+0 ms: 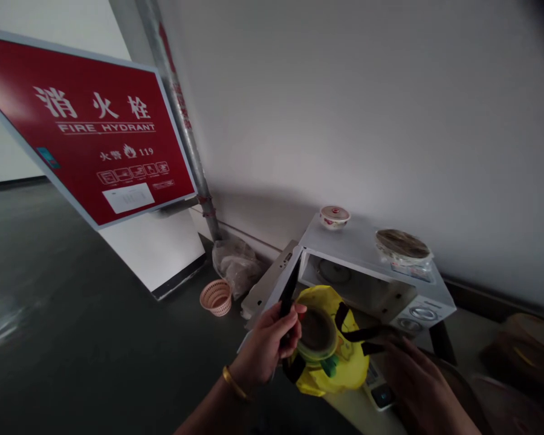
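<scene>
A yellow bag (344,368) with black handles hangs open in front of a white microwave (367,254) whose door (272,281) is swung out to the left. Inside the bag sits a round lidded container (316,333). My left hand (267,347), with a gold bangle on the wrist, is closed around a black strip at the bag's left side, apparently one handle, right by the door's dark edge. My right hand (412,380) is in shadow at the bag's right side, its fingers on the other black handle (360,333).
On the microwave stand a small lidded bowl (334,216) and a covered glass dish (403,246). A pink basket (216,297) and a crumpled plastic bag (236,263) lie on the dark floor. A red fire-hydrant sign (86,133) and a pipe (185,121) stand left.
</scene>
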A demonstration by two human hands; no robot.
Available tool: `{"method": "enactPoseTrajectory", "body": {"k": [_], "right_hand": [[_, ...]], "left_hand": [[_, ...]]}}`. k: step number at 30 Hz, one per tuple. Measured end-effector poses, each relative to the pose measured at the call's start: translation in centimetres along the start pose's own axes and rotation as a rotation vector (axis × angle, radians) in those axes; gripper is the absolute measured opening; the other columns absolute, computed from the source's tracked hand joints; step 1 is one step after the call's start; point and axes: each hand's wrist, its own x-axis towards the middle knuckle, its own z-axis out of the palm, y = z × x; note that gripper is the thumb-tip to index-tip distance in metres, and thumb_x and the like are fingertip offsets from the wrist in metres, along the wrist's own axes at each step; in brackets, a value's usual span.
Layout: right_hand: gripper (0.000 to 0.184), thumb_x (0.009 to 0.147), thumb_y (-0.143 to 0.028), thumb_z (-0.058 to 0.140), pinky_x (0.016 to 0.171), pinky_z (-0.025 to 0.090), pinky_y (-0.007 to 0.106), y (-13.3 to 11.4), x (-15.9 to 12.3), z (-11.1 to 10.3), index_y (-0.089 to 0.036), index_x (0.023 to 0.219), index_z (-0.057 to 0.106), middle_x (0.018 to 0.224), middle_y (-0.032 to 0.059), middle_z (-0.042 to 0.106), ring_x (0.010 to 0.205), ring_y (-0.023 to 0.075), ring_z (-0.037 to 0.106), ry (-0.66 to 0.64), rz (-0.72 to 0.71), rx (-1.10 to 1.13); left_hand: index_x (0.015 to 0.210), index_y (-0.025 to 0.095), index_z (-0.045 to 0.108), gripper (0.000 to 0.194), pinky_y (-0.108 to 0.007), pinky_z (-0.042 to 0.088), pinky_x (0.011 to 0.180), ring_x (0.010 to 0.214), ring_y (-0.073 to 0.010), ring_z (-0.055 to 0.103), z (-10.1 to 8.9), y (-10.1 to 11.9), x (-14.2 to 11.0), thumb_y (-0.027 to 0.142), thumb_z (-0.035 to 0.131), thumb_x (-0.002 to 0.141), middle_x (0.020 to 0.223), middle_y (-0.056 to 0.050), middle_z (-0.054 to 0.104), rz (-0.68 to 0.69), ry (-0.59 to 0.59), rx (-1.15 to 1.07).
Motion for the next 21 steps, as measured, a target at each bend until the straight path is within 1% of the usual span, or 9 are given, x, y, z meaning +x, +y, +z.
{"method": "enactPoseTrajectory", "body": {"k": [2, 5, 7, 8, 10, 11, 14, 17, 21], "right_hand": [[0.062, 0.067, -0.074, 0.085, 0.063, 0.059, 0.025, -1.2, -1.8, 1.7, -0.024, 0.101, 0.071, 0.087, 0.0043, 0.075, 0.074, 0.0204, 0.07, -0.05, -0.085, -0.071], [0.034, 0.096, -0.054, 0.066, 0.058, 0.054, 0.021, -1.9, -3.9, 4.0, -0.021, 0.094, 0.073, 0.077, 0.0032, 0.073, 0.065, 0.017, 0.067, -0.283, -0.507, -0.507], [0.022, 0.102, -0.035, 0.058, 0.062, 0.055, 0.019, -2.3, -4.6, 4.2, -0.022, 0.109, 0.074, 0.078, 0.0018, 0.074, 0.065, 0.0156, 0.07, -0.448, -0.832, -0.695], [0.025, 0.103, -0.029, 0.056, 0.066, 0.057, 0.018, -2.7, -4.7, 3.8, -0.023, 0.121, 0.072, 0.083, 0.0019, 0.076, 0.069, 0.0156, 0.073, -0.489, -0.936, -0.748], [0.034, 0.105, -0.026, 0.055, 0.075, 0.059, 0.019, -3.9, -3.8, 2.5, -0.026, 0.138, 0.064, 0.099, 0.004, 0.079, 0.081, 0.0167, 0.077, -0.431, -1.014, -0.794], [0.034, 0.107, -0.028, 0.054, 0.082, 0.06, 0.021, -4.7, -2.8, 1.9, -0.028, 0.141, 0.062, 0.109, 0.0054, 0.078, 0.09, 0.0177, 0.077, -0.354, -0.992, -0.802], [0.026, 0.11, -0.03, 0.048, 0.085, 0.059, 0.028, -6.2, 1.7, 2.5, -0.027, 0.128, 0.068, 0.111, 0.0074, 0.075, 0.099, 0.0212, 0.073, -0.214, -1.136, -0.79], [0.033, 0.106, -0.017, 0.043, 0.102, 0.052, 0.042, -5.5, 6.2, 7.1, -0.021, 0.12, 0.073, 0.117, 0.0114, 0.074, 0.112, 0.0266, 0.068, -0.51, -1.266, -0.93], [0.013, 0.091, -0.018, 0.066, 0.09, 0.051, 0.033, -3.0, 8.7, 13.3, -0.021, 0.097, 0.077, 0.1, 0.0071, 0.077, 0.095, 0.0231, 0.068, -0.787, -1.288, -1.057]], "left_hand": [[0.109, 0.01, 0.072, 0.07, -0.021, 0.026, 0.051, 0.064, -0.0112, 0.056, 1.2, -1.5, 0.5, 0.066, 0.09, 0.07, 0.078, -0.005, 0.066, -0.027, -0.028, 0.047], [0.098, 0.009, 0.076, 0.07, -0.024, 0.042, 0.065, 0.079, -0.0172, 0.064, 3.3, -3.8, 0.8, 0.071, 0.089, 0.069, 0.087, -0.011, 0.072, -0.101, -0.121, 0.066], [0.097, 0.01, 0.079, 0.061, -0.028, 0.047, 0.078, 0.084, -0.0191, 0.066, 4.6, -4.4, 0.6, 0.065, 0.089, 0.073, 0.089, -0.012, 0.073, -0.122, -0.208, -0.007], [0.097, 0.01, 0.08, 0.055, -0.03, 0.048, 0.081, 0.085, -0.0196, 0.066, 5.0, -4.3, 0.4, 0.06, 0.089, 0.075, 0.089, -0.011, 0.072, -0.12, -0.234, -0.054], [0.096, 0.011, 0.08, 0.045, -0.032, 0.049, 0.085, 0.086, -0.0202, 0.066, 5.6, -3.4, 0.0, 0.049, 0.091, 0.076, 0.092, -0.012, 0.072, -0.074, -0.218, -0.118], [0.092, 0.011, 0.079, 0.041, -0.033, 0.049, 0.085, 0.085, -0.0201, 0.065, 5.7, -2.8, -0.3, 0.046, 0.092, 0.074, 0.091, -0.012, 0.071, -0.046, -0.187, -0.124], [0.078, 0.012, 0.071, 0.041, -0.031, 0.046, 0.078, 0.077, -0.0186, 0.062, 5.7, -1.6, -1.2, 0.047, 0.091, 0.072, 0.081, -0.01, 0.069, 0.0, -0.107, -0.06], [0.079, 0.012, 0.07, 0.039, -0.03, 0.043, 0.079, 0.074, -0.0176, 0.061, 5.6, -2.1, -2.3, 0.048, 0.084, 0.075, 0.073, -0.009, 0.069, 0.0, -0.096, 0.01], [0.094, 0.011, 0.07, 0.039, -0.027, 0.04, 0.075, 0.073, -0.0156, 0.058, 5.3, -4.2, -2.9, 0.042, 0.082, 0.075, 0.076, -0.007, 0.071, 0.012, -0.015, 0.03]]}}
